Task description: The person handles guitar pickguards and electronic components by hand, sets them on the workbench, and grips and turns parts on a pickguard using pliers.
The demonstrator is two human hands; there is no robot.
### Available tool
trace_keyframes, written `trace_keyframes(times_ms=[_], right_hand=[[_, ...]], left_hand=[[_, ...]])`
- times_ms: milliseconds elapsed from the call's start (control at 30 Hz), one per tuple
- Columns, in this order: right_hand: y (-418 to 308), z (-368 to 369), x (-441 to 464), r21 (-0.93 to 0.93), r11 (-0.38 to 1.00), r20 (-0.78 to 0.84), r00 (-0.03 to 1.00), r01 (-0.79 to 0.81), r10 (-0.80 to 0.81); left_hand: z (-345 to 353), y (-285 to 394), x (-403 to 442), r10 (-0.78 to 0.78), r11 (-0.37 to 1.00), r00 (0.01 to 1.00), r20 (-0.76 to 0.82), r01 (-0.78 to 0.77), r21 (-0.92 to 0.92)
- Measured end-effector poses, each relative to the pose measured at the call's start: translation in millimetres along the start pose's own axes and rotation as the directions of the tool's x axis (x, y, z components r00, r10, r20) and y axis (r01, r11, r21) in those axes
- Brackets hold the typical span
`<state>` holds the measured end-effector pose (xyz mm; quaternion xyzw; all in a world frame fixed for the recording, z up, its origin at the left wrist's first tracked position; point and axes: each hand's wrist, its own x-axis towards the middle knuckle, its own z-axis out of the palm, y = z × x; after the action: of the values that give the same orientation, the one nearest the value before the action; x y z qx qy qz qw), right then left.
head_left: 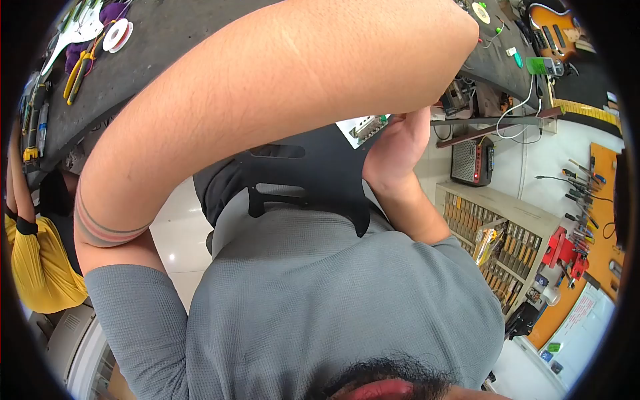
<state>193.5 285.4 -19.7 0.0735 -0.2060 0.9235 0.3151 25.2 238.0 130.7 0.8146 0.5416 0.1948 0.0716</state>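
A black guitar pickguard (327,167) with two long slots lies tilted against my grey shirt, near my lap. My right hand (397,153) is at its right edge, with the palm and wrist showing; its fingers pass out of sight behind my left forearm. Beside the palm, over the pickguard's upper right corner, is a white piece with a metal electrical part (367,125) on it, partly covered. My left forearm crosses the upper view close to the camera, and the left hand itself is hidden.
On the dark bench (167,40) lie yellow-handled pliers (79,75), a wire spool (118,35) and a white pickguard (81,23). An electric guitar (550,32) is at top right. Nearby stand a small amplifier (471,162) and a drawer cabinet (510,250). Someone in yellow (43,267) is at left.
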Motion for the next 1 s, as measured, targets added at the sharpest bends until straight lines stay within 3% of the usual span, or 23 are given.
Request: trace_keyframes(times_ms=[100, 167, 200, 300, 433, 533, 633, 667, 767, 900, 1000], right_hand=[[0.0, -0.8, 1.4, -0.044, 0.999, 0.068, 0.998, -0.006, 0.009], [-1.2, 1.6, 3.3, -0.104, 0.995, 0.087, 0.996, -0.005, 0.014], [-1.1, 1.5, 2.7, -0.087, 0.996, 0.065, 0.998, -0.014, 0.02], [-0.2, -4.6, -0.6, 0.087, 0.993, -0.113, 0.989, -0.083, 0.093], [-5.1, -8.3, 4.9, -0.11, 0.982, -0.136, 0.981, -0.15, 0.135], [-5.7, -13.5, 6.6, -0.163, 0.969, -0.181, 0.971, -0.186, 0.155], [-5.3, -8.4, 7.2, -0.153, 0.967, -0.253, 0.954, -0.203, 0.16], [-6.0, -9.6, 7.1, -0.149, 0.967, -0.247, 0.954, -0.209, 0.168], [-7.4, -12.9, 7.2, -0.188, 0.96, -0.254, 0.955, -0.208, 0.157], [-10.2, -13.9, 3.0, -0.252, 0.951, -0.255, 0.96, -0.182, 0.116], [-14.3, -18.1, 1.2, -0.314, 0.938, -0.228, 0.971, -0.145, 0.074]], left_hand=[[-10.0, 11.7, 13.8, -0.238, 0.97, 0.958, 0.159, 0.243, -0.015], [-4.5, 8.1, 10.4, -0.247, 0.965, 0.96, 0.132, 0.256, -0.06], [6.4, -5.4, -5.1, -0.149, 0.983, 0.988, 0.036, 0.152, -0.107], [10.8, -16.8, -0.8, -0.099, 0.993, 0.993, -0.065, 0.094, -0.076], [-32.8, -3.0, 20.7, -0.191, 0.979, 0.965, 0.182, 0.2, -0.032], [-42.9, -1.4, 19.4, -0.371, 0.888, 0.898, 0.237, 0.418, -0.193], [-44.3, 1.3, 13.1, -0.375, 0.887, 0.925, 0.06, 0.377, -0.268], [-27.1, -5.3, 0.8, -0.288, 0.932, 0.954, -0.08, 0.26, -0.254], [-22.1, -31.8, -14.5, -0.188, 0.914, 0.968, -0.168, 0.109, -0.391], [-20.6, -33.1, -37.0, -0.349, 0.84, 0.925, -0.152, 0.237, -0.487], [30.1, -46.4, -77.9, -0.41, 0.863, 0.84, -0.356, 0.232, -0.448]])
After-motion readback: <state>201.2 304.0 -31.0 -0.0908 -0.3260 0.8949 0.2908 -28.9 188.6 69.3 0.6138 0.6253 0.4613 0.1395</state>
